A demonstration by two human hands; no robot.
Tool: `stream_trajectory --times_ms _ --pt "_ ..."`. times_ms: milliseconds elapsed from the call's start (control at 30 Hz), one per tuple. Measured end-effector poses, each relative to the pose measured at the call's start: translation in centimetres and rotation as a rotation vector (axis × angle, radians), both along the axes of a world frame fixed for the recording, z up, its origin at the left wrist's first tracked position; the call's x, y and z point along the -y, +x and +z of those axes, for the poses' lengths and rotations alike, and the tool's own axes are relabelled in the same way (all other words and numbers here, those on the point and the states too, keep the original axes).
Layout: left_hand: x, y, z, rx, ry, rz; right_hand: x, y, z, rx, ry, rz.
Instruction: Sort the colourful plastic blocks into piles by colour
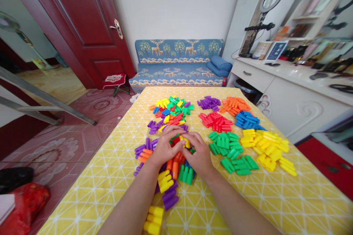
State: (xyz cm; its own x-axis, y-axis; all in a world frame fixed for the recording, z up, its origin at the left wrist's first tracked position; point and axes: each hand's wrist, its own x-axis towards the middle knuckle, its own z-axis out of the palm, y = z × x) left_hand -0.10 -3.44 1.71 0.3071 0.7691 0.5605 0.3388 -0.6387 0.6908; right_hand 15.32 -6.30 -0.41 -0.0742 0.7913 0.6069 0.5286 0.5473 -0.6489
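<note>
My left hand point(168, 145) and my right hand point(199, 155) meet above a mixed heap of plastic building blocks made of joined tubes. Their fingers curve round a yellow plastic block point(185, 141), thumbs close together; the fingertips' exact contact is partly hidden. Beneath and around them lie orange blocks point(175, 164), a green block point(185, 174) and purple blocks point(140, 150). Nearer my left forearm are a yellow block point(164, 181), a purple block point(170, 199) and another yellow block point(153, 220).
Single-colour piles sit on the right: purple point(209, 102), orange point(235, 106), red point(216, 121), blue point(247, 120), green point(225, 144) and yellow point(266, 147). Another mixed heap point(173, 108) lies farther back. The yellow tablecloth point(104, 180) covers the table; beyond stands a blue sofa point(176, 68).
</note>
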Motion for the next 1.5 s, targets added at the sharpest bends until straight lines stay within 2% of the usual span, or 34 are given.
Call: stream_trajectory --times_ms 100,167,233,300,400,467,533,600,700,867,967,1033,1133,1200,1300,1367,1433,1500 --pt "-0.1 -0.2 0.0 -0.029 0.014 0.045 -0.1 1.8 1.0 0.006 0.015 -0.057" --pt "-0.2 -0.3 -0.2 -0.051 0.014 0.072 -0.3 4.2 1.7 0.001 0.033 -0.151" --pt "-0.4 -0.3 -0.4 -0.077 0.011 0.085 -0.4 7.7 2.3 -0.015 0.041 -0.311" --pt "-0.6 -0.3 -0.5 -0.098 0.007 0.088 -0.2 12.0 2.4 -0.043 0.047 -0.532" --pt "-0.8 -0.2 -0.7 -0.102 0.002 0.090 0.6 18.8 1.8 -0.015 0.027 -0.894" --pt "-0.8 -0.2 -0.8 -0.096 0.005 0.092 1.3 22.4 0.9 0.073 -0.013 -1.062" --pt "-0.8 -0.2 -0.9 -0.095 0.009 0.090 1.7 24.8 -0.1 0.130 -0.071 -1.127" --pt "-0.8 -0.2 -0.9 -0.097 0.014 0.088 1.9 25.7 -1.0 0.136 -0.135 -1.110" --pt "-0.8 -0.2 -0.8 -0.100 0.025 0.088 1.7 25.3 -1.8 0.087 -0.225 -1.052" --pt "-0.8 -0.2 -0.8 -0.098 0.030 0.094 1.4 23.9 -2.2 0.097 -0.390 -1.044" --pt "-0.8 -0.2 -0.7 -0.097 0.025 0.096 1.6 23.2 -1.7 0.124 -0.340 -1.048" --pt "-0.8 -0.2 -0.7 -0.100 0.019 0.097 1.8 22.0 -0.9 0.147 -0.198 -1.011" --pt "-0.7 -0.2 -0.7 -0.113 0.010 0.098 1.7 18.4 0.7 0.169 0.067 -0.788" --pt "-0.7 -0.1 -0.7 -0.119 0.016 0.107 1.4 14.9 1.6 0.144 0.136 -0.569" --pt "-0.8 -0.1 -0.9 -0.119 0.039 0.128 0.4 9.4 2.0 0.110 0.090 -0.264" --pt "-0.9 -0.1 -1.1 -0.118 0.049 0.151 -0.6 6.2 1.7 0.107 0.043 -0.112" --pt "-1.1 -0.2 -1.3 -0.114 0.051 0.178 -2.1 3.6 1.0 0.100 0.001 -0.018" --pt "-1.3 -0.3 -1.4 -0.113 0.048 0.199 -3.7 1.7 0.1 0.074 -0.039 0.017"
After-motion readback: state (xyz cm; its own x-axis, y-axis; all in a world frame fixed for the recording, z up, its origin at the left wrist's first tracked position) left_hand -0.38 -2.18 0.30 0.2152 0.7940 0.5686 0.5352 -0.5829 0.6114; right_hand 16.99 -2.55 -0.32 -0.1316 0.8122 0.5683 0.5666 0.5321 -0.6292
